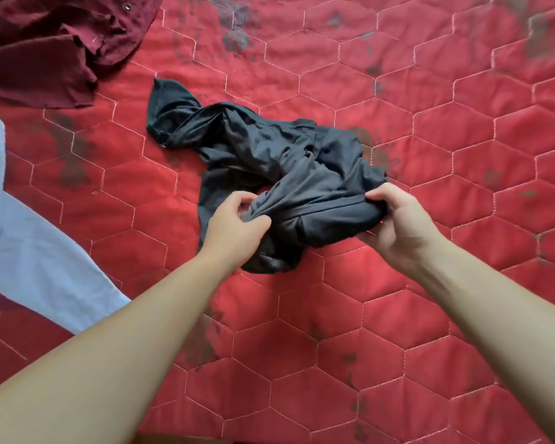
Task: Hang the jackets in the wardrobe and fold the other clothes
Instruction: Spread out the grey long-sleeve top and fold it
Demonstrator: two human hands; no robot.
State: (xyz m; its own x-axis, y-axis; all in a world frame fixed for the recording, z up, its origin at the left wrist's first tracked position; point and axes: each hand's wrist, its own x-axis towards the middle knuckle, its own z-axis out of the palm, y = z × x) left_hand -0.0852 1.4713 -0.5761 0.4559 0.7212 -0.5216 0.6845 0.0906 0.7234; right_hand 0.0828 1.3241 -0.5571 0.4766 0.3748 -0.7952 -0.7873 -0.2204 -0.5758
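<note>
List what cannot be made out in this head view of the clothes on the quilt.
- Black garment: crumpled, type unclear; both hands, left and right, cover its near edge.
- Maroon garment: cut off by the top and left edges.
- Light blue garment: cut off by the left edge.
- Red quilt: dark patches, nature unclear.
- Wardrobe: out of view.

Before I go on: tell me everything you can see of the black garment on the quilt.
The black garment is a thin, smooth-looking knit, crumpled and twisted, not yet folded. It lies mid-frame on the red quilt, one end stretched toward the upper left, a hemmed opening showing there. The left hand and right hand each pinch its near edge, which is bunched between them. Its type cannot be told.
</note>
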